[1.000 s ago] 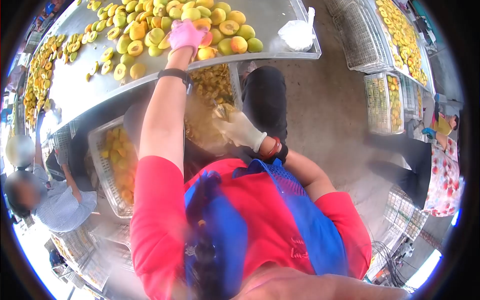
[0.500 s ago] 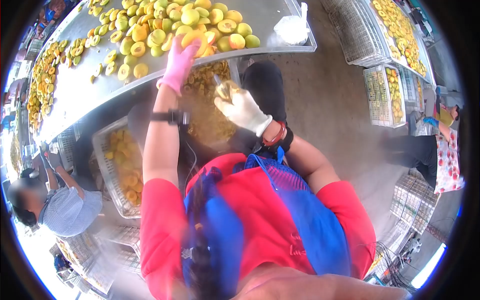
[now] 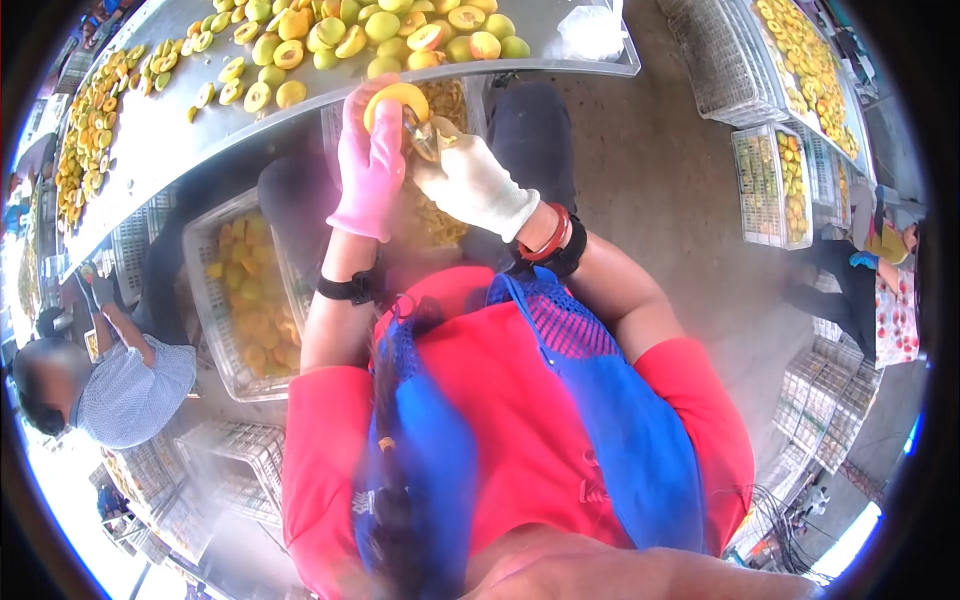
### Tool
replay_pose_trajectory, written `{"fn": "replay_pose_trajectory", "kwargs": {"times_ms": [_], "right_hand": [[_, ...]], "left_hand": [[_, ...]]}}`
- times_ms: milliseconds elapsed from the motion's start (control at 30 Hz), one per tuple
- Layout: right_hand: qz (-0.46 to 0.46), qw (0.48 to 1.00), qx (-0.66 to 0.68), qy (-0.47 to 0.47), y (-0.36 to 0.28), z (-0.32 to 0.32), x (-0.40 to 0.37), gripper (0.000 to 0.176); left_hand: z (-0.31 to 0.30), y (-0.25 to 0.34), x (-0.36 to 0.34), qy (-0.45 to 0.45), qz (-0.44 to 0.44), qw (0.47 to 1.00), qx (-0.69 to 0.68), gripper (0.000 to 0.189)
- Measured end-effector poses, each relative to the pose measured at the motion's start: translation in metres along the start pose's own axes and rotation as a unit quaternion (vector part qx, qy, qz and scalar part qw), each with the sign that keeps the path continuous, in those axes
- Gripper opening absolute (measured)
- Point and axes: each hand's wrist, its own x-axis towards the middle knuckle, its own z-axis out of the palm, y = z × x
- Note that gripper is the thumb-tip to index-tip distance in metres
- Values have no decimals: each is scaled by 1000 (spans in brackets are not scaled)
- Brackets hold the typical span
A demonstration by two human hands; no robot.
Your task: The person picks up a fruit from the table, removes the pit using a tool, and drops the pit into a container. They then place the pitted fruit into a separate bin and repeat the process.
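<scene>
My left hand [image 3: 366,175], in a pink glove, is closed around a yellow-orange peach half [image 3: 403,96] just off the table's near edge. The cut flesh looks curved like a ring. In a white glove, my right hand [image 3: 478,183] grips a small metal pitting tool [image 3: 426,142], its end against or very near the fruit; contact is hard to make out. Below both hands a crate [image 3: 447,215] holds yellow-brown fruit pieces. Whole and halved peaches [image 3: 385,28] are heaped on the metal table [image 3: 200,130] beyond.
A white crate [image 3: 203,290] of yellow fruit halves stands by my left leg. A plastic bag [image 3: 590,33] lies at the table corner. Stacked crates [image 3: 715,75] and another fruit-covered table [image 3: 800,60] are at right. Co-workers [image 3: 135,385] are on both sides.
My left hand has taken a peach half from the heap and drawn it back toward me. My right hand has come up with the tool to meet it.
</scene>
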Motion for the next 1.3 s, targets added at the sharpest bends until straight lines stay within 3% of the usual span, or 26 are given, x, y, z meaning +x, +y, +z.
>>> {"fn": "replay_pose_trajectory", "kwargs": {"times_ms": [133, 233, 333, 433, 533, 567, 667, 700, 733, 767, 800, 833, 867, 900, 1000, 1033, 1133, 1233, 1267, 1300], "right_hand": [[-57, 997, 44, -11, -12, -3, 1, 22], [199, 944, 201, -169, -32, -22, 3, 15], [325, 828, 392, -235, -33, -24, 3, 10], [342, 737, 521, -262, -31, -25, 2, 12], [320, 731, 533, -281, -35, -24, 0, 14], [321, 737, 523, -284, -35, -23, -1, 14], [305, 765, 494, -279, -26, -13, -7, 14], [288, 781, 485, -267, -21, -9, -8, 14], [270, 796, 478, -255, -18, -5, -9, 13], [272, 827, 404, -281, -13, -7, -6, 14], [157, 915, 303, -217, -8, 2, -5, 15], [34, 971, 190, -144, -2, 15, -4, 16], [-89, 991, 70, -64, 2, 23, -5, 17], [3, 993, 35, -116, -18, 10, 1, 25], [0, 986, -104, -126, -19, 13, 13, 27], [-1, 979, -160, -125, -19, 13, 15, 28], [-8, 965, -212, -152, -8, 14, 7, 24], [39, 954, -212, -207, 11, 10, -8, 23], [57, 951, -210, -218, 18, 8, -12, 23], [46, 956, -207, -203, 25, 7, -19, 22]], "left_hand": [[-1, -11, -2, -8, 32, 999, -33, 38], [-2, -19, -7, 16, 29, 999, -3, 42], [-3, -20, -9, 16, 45, 999, 14, 47], [-6, -14, -9, -17, 64, 998, -23, 54], [-6, 2, -11, 27, -37, 992, -114, 59], [-8, 6, -7, 40, -51, 988, -143, 61], [-31, -5, 0, 133, -6, 990, -50, 62], [-45, 1, -1, 123, 41, 985, 115, 62], [-51, 3, -1, 132, 11, 991, -30, 60], [-57, 6, -5, 137, 8, 991, -1, 61], [-62, 8, -7, 141, 6, 990, 28, 61], [-65, 5, -8, 141, 17, 988, 63, 62], [-69, -2, -9, 139, 28, 985, 97, 62], [-70, -6, -9, 136, 38, 981, 130, 63], [-55, 2, -15, 96, 48, 976, 191, 61], [-51, -2, -17, 89, 59, 985, 133, 59], [-59, -9, -11, 144, 112, 964, 192, 58], [-100, 1, -10, 260, 40, 964, 45, 48], [-114, 11, -13, 288, 132, 895, 314, 43], [-135, 21, -15, 324, 120, 864, 367, 43]]}}
